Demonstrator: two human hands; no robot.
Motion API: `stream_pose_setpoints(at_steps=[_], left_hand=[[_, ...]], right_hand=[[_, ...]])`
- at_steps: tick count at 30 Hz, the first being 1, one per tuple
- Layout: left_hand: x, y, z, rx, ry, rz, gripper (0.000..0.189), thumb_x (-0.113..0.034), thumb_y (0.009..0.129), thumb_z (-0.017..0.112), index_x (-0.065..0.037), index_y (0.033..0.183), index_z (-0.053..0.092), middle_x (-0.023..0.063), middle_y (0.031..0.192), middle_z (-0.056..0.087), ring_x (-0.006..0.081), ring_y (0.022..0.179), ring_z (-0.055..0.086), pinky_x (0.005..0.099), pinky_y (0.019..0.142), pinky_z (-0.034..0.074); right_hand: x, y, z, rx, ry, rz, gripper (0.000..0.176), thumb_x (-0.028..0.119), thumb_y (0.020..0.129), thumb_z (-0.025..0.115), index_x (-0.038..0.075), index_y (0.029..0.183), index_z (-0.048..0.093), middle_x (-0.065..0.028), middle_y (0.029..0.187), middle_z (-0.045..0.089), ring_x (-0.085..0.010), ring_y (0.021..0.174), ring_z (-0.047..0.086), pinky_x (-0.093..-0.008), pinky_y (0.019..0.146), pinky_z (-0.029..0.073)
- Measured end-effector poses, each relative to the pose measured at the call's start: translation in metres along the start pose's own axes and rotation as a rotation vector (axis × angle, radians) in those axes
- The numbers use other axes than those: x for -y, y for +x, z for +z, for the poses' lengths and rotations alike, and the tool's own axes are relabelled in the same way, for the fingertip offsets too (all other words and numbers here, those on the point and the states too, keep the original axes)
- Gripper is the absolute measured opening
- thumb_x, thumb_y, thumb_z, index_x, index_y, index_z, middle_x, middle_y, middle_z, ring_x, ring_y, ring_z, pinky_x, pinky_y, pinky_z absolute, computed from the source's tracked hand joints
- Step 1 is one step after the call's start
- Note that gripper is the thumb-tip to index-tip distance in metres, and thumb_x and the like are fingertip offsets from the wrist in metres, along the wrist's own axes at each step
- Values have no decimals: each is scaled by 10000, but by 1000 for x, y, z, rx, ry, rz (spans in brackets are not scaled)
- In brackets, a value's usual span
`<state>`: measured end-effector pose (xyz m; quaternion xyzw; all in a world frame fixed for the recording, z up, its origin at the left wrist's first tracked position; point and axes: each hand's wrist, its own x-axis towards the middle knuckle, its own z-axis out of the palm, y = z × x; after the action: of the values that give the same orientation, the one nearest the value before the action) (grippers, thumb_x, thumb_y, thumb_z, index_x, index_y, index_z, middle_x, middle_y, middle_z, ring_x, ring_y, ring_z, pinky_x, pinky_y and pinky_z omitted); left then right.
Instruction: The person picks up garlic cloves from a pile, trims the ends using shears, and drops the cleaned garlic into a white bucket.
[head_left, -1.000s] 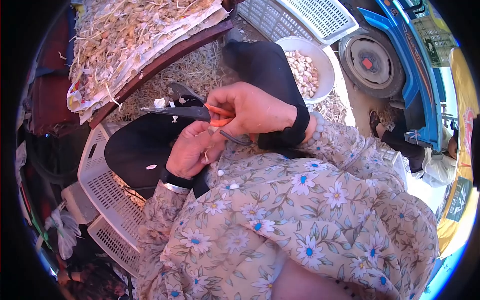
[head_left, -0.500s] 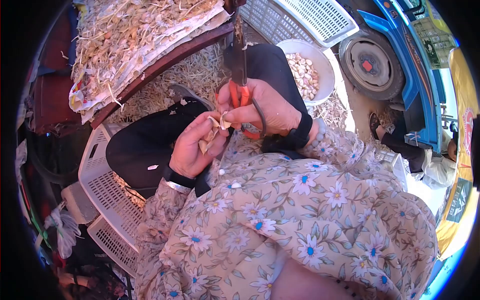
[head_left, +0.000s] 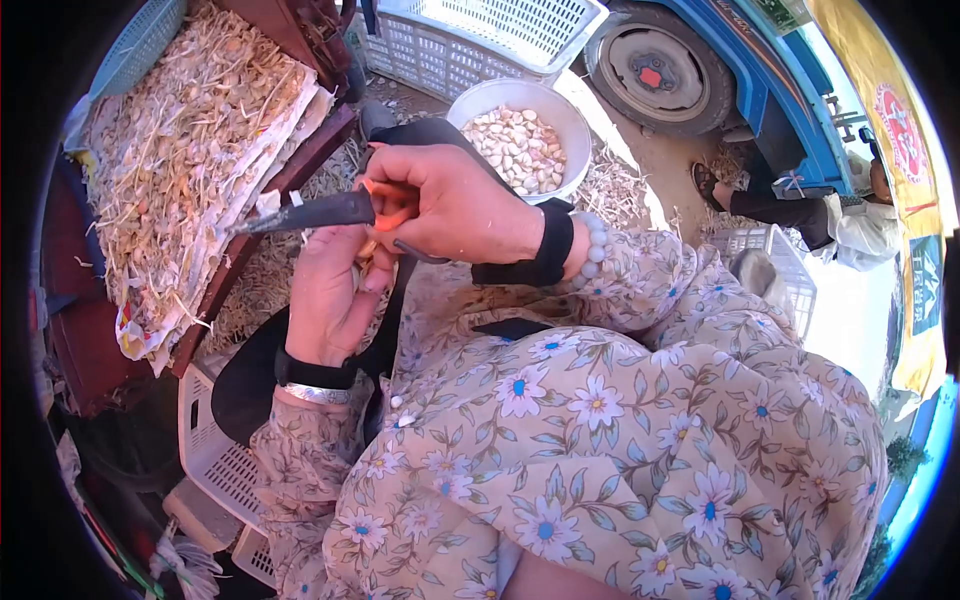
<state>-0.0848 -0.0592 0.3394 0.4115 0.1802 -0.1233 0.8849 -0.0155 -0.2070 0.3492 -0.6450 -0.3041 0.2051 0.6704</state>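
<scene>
My right hand [head_left: 455,205] is closed around the orange handles of dark-bladed shears [head_left: 320,212], whose blades point left across my left hand. My left hand [head_left: 325,290] is raised just below them, fingers curled and pinched together. Between its fingertips, close to my right fingers, shows a yellowish bit of garlic [head_left: 368,250], mostly hidden. A small pale scrap [head_left: 268,203] is by the blade tips. Just beyond my right hand stands a white bucket [head_left: 575,120] holding many garlic cloves [head_left: 515,148].
At left, a board with a cloth [head_left: 290,125] bears a heap of garlic and dry skins [head_left: 190,140]. White plastic crates stand at the back [head_left: 430,65] and lower left [head_left: 225,460]. A blue vehicle's wheel [head_left: 660,70] is at back right; another person's leg [head_left: 775,207] shows at right.
Both hands have moved left relative to my body. The shears have swung from pointing away to pointing left. My view has shifted, showing more of the heap at left.
</scene>
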Motion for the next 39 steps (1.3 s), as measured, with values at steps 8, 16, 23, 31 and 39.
stream_pose_setpoints(at_steps=[8,16,23,31,39], left_hand=[[8,125,60,139,264,-154,326,-174,929,445,36,1178,434,159,1024,570,70,619,509,151,476,415],[28,89,36,238,-390,-253,417,-245,958,359,65,1237,364,212,1230,453,271,1061,514,331,874,467],[31,60,33,278,-596,-212,641,-473,942,212,74,1246,353,231,1256,426,320,1158,439,441,1015,325],[31,48,31,317,-572,-223,731,-578,900,217,40,1252,383,199,1223,470,315,1136,453,441,992,339],[44,43,6,469,-588,-140,559,-445,940,281,19,1212,431,160,1192,508,266,1118,477,410,992,326]], right_hand=[[-30,-8,-151,-536,-633,150,244,108,744,708,2,930,592,-44,879,639,-83,781,579,-225,685,475],[-28,-32,-106,-388,-182,247,244,122,742,718,21,936,610,-14,845,621,-70,772,568,-214,688,465],[-19,-34,-73,-338,-106,107,251,97,720,729,6,910,593,12,762,575,-65,683,505,-200,647,440],[-5,-38,-37,-71,-395,-67,236,55,674,727,-7,795,534,-70,751,570,-107,656,562,-247,590,476],[-17,-31,-22,-56,-372,-89,195,50,695,677,0,836,551,-93,666,576,-175,607,602,-277,584,467]])
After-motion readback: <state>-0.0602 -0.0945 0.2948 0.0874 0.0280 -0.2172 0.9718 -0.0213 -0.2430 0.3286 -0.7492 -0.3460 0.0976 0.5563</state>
